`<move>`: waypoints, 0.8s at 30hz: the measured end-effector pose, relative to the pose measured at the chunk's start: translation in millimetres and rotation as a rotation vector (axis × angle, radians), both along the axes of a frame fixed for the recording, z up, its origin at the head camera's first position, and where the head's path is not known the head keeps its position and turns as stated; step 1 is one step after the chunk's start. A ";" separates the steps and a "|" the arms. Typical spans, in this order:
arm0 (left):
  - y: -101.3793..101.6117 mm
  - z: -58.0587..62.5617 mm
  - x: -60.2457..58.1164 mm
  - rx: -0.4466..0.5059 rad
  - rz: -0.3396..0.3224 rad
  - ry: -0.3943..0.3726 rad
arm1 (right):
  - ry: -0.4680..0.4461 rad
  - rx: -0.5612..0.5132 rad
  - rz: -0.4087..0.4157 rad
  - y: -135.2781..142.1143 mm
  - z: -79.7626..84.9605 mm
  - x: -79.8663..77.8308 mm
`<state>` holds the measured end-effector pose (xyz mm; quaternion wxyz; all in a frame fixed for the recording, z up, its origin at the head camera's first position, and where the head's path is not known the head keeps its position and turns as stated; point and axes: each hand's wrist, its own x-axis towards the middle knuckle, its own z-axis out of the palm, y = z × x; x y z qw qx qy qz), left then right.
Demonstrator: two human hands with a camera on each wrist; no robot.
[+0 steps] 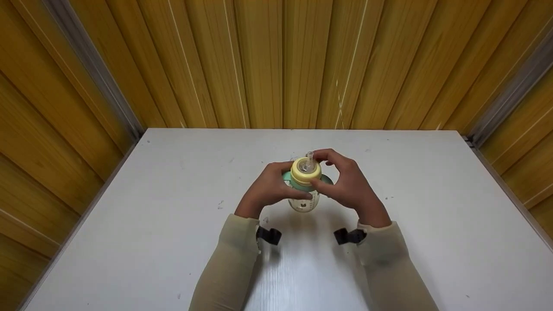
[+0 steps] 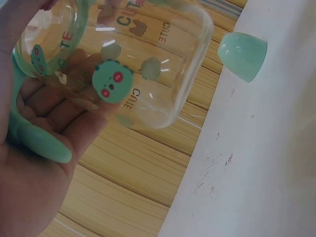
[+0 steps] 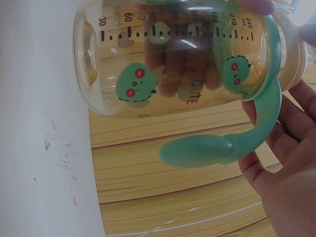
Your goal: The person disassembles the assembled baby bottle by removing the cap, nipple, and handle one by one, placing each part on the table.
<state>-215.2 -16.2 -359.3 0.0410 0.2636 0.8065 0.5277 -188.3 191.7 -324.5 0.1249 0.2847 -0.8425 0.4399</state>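
A clear baby bottle with cartoon prints is held in both hands above the middle of the table. It has a green ring with two side handles, a yellow screw collar and a clear teat on top. My left hand grips the bottle near the green ring, thumb across the front and fingers behind. One green handle lies against that palm. My right hand pinches the yellow collar between thumb and fingers. The other handle hangs beside the right hand, outside its grip.
A green dome-shaped cap rests on the white table, seen in the left wrist view. Behind the table's far edge rises a wood-patterned wall, with similar panels at both sides. Black camera straps sit at the wrists.
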 end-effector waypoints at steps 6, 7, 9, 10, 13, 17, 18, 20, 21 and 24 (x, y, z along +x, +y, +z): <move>-0.7 0.8 0.6 0.014 -0.006 0.010 | -0.009 -0.001 -0.005 0.3 0.6 0.4; -0.7 1.0 0.8 0.014 -0.006 0.009 | -0.008 -0.003 -0.006 0.4 0.7 0.4; -0.3 1.3 0.9 0.012 -0.004 0.007 | -0.001 -0.005 -0.008 1.1 0.4 0.1; -0.2 1.3 0.9 0.010 -0.002 0.006 | 0.005 -0.007 -0.009 1.4 0.1 0.0; 0.3 1.1 0.5 -0.002 0.002 0.003 | 0.017 -0.022 -0.016 2.0 -0.4 -0.1; 0.4 0.9 0.0 -0.009 0.010 0.000 | 0.016 -0.051 -0.027 1.8 -0.5 -0.5; 0.4 1.1 0.1 -0.008 0.012 -0.003 | 0.015 -0.057 -0.031 1.6 -0.3 -0.5; 0.6 1.3 0.2 -0.012 0.019 -0.009 | 0.012 -0.066 -0.048 1.0 0.1 -0.5; 0.7 1.5 0.3 -0.014 0.022 -0.012 | 0.012 -0.070 -0.056 0.7 0.2 -0.4; 1.1 1.7 0.6 -0.020 0.028 -0.017 | 0.014 -0.070 -0.084 -0.3 0.6 0.4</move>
